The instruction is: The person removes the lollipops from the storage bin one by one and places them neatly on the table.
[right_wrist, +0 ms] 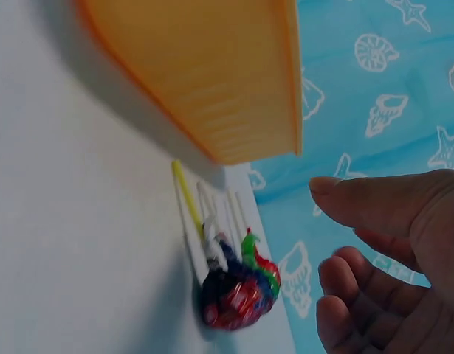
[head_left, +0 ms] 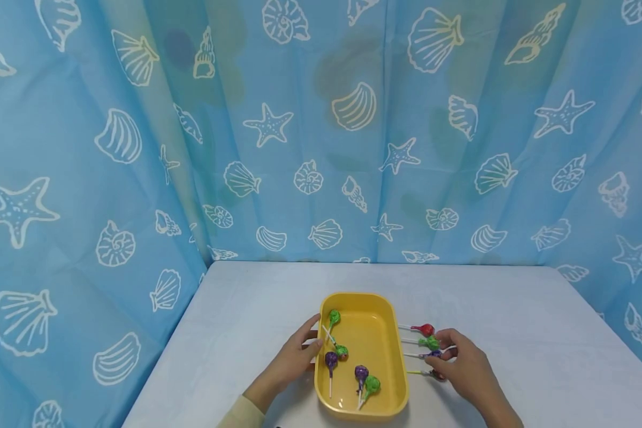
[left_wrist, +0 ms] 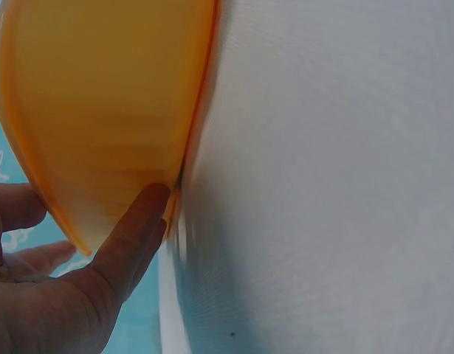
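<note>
A yellow plastic tray (head_left: 374,321) stands on the table with several wrapped lollipops inside, among them a green lollipop (head_left: 372,383) and a purple lollipop (head_left: 330,359). My left hand (head_left: 294,356) touches its left outer wall, fingers spread along the side. To the tray's right lie a red lollipop (head_left: 427,329), a green lollipop (head_left: 431,343), a purple lollipop (head_left: 433,354) and a dark lollipop with a yellow stick (right_wrist: 184,188). Over these hovers my right hand (head_left: 468,362), thumb and fingers apart. Nothing shows between them in the right wrist view.
A white cloth covers the table (head_left: 262,297). Behind it and along the sides hangs a blue curtain (head_left: 299,148) with white shells and starfish. The sticks of the lollipops outside point toward the tray's right wall.
</note>
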The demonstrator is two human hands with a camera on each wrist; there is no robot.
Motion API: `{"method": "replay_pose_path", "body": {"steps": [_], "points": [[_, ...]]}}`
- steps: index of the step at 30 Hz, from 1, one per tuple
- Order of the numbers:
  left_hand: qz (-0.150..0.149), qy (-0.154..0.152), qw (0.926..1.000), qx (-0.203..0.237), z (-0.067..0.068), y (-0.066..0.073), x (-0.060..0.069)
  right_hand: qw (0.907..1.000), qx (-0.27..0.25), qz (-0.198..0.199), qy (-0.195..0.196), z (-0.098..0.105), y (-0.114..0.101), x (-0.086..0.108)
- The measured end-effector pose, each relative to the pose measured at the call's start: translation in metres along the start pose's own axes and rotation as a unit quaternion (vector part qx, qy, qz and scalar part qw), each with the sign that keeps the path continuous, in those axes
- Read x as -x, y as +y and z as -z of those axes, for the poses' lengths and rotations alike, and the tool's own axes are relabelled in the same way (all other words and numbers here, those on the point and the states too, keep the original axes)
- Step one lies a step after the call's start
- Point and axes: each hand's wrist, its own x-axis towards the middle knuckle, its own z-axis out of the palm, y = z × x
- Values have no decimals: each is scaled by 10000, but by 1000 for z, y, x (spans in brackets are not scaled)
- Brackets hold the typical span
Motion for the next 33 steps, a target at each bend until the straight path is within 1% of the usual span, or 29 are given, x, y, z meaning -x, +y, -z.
{"method": "replay_pose_path", "body": {"steps": [6,9,12,15,23,26,30,33], "points": [[15,45,10000,-16,0,-1,-1,9991,-311,289,-45,-4,-11,-2],[60,80,9999,-56,-1,0,-1,9985,-246,486,-39,-5,-18,-5],[71,96,9999,-79,-1,1,-1,9976,-95,683,46,-6,-25,-8],[68,96,9999,-73,-1,1,-1,9965,-66,828,69,-6,-33,-10],[-25,4,10000,14,1,0,-2,9959,-210,876,-112,-10,-54,-19],[-3,-36,10000,55,1,0,-2,9954,-321,883,-208,-12,-61,-22],[58,-41,10000,59,0,1,-1,9930,-439,1036,-363,-14,-68,-26],[45,-24,10000,59,1,2,-1,9904,-524,1198,-445,-16,-72,-31]]}}
